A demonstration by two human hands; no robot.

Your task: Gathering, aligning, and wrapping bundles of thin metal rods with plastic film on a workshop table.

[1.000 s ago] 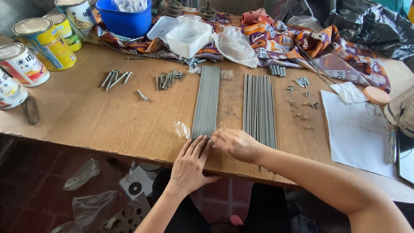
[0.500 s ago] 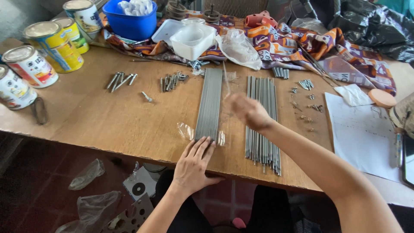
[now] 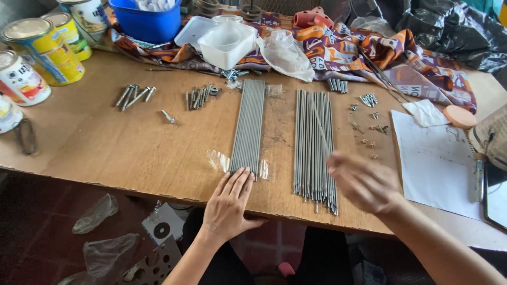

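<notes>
Seen from the head camera, two bundles of thin grey metal rods are lying side by side on the wooden bench (image 3: 105, 153), both with their long axes running away from the person, near ends pointing at the body. The left bundle of rods (image 3: 249, 124) is sitting tight and even, its near end resting on a scrap of clear plastic film (image 3: 219, 160). The left hand (image 3: 228, 203) is lying flat on the bench, palm down, fingers (image 3: 240, 182) straight and close together, their tips touching the near ends of that bundle, so the rods are stretching directly forward from the fingertips. Nothing is being gripped there.

The right bundle of rods (image 3: 314, 142) is looser, its near ends uneven, a few sticking out past the rest. The right hand (image 3: 364, 182) is hovering just right of those near ends, blurred with motion; its fingers seem loosely spread and holding nothing, though the blur is making this hard to tell. That hand is the nearer one to the right bundle, which lies to its left.

Farther off, screws (image 3: 134, 96) are lying scattered, a sheet of paper (image 3: 438, 163) is lying at the right, and paint tins (image 3: 39, 50) are standing at the left edge.
</notes>
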